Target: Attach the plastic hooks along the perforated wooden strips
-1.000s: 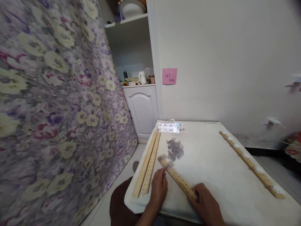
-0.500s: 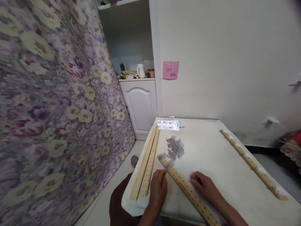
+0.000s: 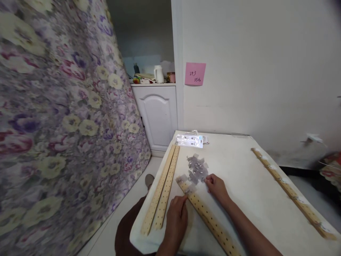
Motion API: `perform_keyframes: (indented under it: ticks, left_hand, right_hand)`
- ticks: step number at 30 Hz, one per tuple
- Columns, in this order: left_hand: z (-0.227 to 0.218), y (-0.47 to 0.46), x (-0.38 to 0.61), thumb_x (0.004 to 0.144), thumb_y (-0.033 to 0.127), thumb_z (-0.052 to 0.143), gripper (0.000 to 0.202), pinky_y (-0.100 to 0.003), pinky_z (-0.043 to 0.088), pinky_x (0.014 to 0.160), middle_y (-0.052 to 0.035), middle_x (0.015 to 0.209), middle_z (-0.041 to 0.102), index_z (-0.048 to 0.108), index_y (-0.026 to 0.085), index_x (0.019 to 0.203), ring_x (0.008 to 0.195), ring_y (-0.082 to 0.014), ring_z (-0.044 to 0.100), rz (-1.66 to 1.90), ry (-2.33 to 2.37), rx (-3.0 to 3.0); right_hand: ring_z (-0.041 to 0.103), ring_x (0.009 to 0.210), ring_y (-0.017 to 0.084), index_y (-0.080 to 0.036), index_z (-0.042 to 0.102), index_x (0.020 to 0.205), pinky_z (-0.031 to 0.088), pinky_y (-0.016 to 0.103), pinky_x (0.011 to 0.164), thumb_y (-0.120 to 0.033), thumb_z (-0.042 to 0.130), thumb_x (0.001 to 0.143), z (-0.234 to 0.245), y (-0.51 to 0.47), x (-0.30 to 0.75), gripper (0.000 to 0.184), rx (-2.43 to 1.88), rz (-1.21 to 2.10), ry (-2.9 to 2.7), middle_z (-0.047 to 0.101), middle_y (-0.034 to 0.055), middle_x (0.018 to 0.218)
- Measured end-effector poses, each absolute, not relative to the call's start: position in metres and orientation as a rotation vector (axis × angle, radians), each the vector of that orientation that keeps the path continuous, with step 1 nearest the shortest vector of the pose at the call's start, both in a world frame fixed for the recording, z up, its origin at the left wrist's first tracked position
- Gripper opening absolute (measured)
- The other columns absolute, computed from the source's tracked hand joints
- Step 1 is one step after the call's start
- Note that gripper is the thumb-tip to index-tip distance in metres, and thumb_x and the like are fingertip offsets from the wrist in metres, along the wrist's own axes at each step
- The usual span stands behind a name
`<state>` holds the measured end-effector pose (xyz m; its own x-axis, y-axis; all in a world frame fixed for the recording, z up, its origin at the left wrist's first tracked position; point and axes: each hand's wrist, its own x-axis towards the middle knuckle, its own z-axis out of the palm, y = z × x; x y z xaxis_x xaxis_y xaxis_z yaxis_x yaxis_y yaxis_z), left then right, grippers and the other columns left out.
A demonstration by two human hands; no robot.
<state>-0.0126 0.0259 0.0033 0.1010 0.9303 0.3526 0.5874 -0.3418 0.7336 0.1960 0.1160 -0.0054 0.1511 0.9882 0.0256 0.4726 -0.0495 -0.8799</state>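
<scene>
A perforated wooden strip (image 3: 207, 220) lies slantwise on the white table (image 3: 239, 167). My left hand (image 3: 176, 217) rests against its left side near the far end, fingers curled on the edge. My right hand (image 3: 216, 187) reaches over the strip to a pile of small clear plastic pieces (image 3: 197, 168), fingertips pinched at the pile's near edge. One clear piece (image 3: 182, 178) sits on the strip's far end.
Two more perforated strips (image 3: 161, 192) lie side by side along the table's left edge. A strip with white pieces fitted (image 3: 290, 192) lies at the right. A clear packet (image 3: 189, 140) sits at the far edge. Floral cloth (image 3: 58, 124) hangs left; a pink note (image 3: 195, 74) is on the wall.
My right hand left the strip's near end and moved forward to the pile of clear pieces. The left hand stayed by the strip. The view tilted down slightly.
</scene>
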Motion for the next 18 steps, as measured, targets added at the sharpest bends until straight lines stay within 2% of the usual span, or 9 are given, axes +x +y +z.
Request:
perform_keyframes:
  ticks: [5, 12, 15, 18]
  left_hand:
    - [0.004, 0.027, -0.012, 0.090, 0.021, 0.038, 0.027, -0.035, 0.047, 0.081, -0.0075, 0.093, 0.061, 0.061, 0.021, 0.104, 0.091, -0.0206, 0.057, 1.121, 1.492, 1.960]
    - [0.010, 0.027, -0.011, 0.089, 0.023, 0.039, 0.025, -0.035, 0.048, 0.078, -0.0068, 0.090, 0.062, 0.061, 0.022, 0.101, 0.088, -0.0212, 0.058, 1.115, 1.520, 1.927]
    - [0.012, 0.027, -0.011, 0.089, 0.023, 0.038, 0.026, -0.036, 0.047, 0.079, -0.0071, 0.090, 0.061, 0.060, 0.022, 0.102, 0.089, -0.0217, 0.057, 1.082, 1.522, 1.931]
    - [0.013, 0.026, -0.011, 0.089, 0.023, 0.039, 0.025, -0.035, 0.047, 0.080, -0.0069, 0.091, 0.061, 0.060, 0.021, 0.103, 0.089, -0.0214, 0.058, 1.058, 1.540, 1.939]
  right_hand:
    - [0.055, 0.039, 0.011, -0.021, 0.051, 0.063, 0.039, 0.023, 0.049, -0.029, 0.053, 0.073, -0.005, 0.126, 0.193, 0.013, -1.698, 0.821, -1.428, 0.056, -0.0060, 0.051]
    - [0.053, 0.036, 0.010, -0.022, 0.052, 0.081, 0.038, 0.021, 0.045, -0.029, 0.056, 0.073, -0.005, 0.133, 0.194, 0.011, -1.700, 0.832, -1.428, 0.058, -0.0078, 0.055]
    - [0.053, 0.036, 0.010, -0.021, 0.052, 0.070, 0.037, 0.020, 0.045, -0.027, 0.054, 0.073, -0.005, 0.133, 0.194, 0.007, -1.684, 0.839, -1.450, 0.058, -0.0066, 0.053]
    - [0.054, 0.040, 0.011, -0.021, 0.053, 0.065, 0.038, 0.021, 0.047, -0.027, 0.050, 0.074, -0.007, 0.129, 0.194, 0.011, -1.647, 0.814, -1.462, 0.058, -0.0057, 0.052]
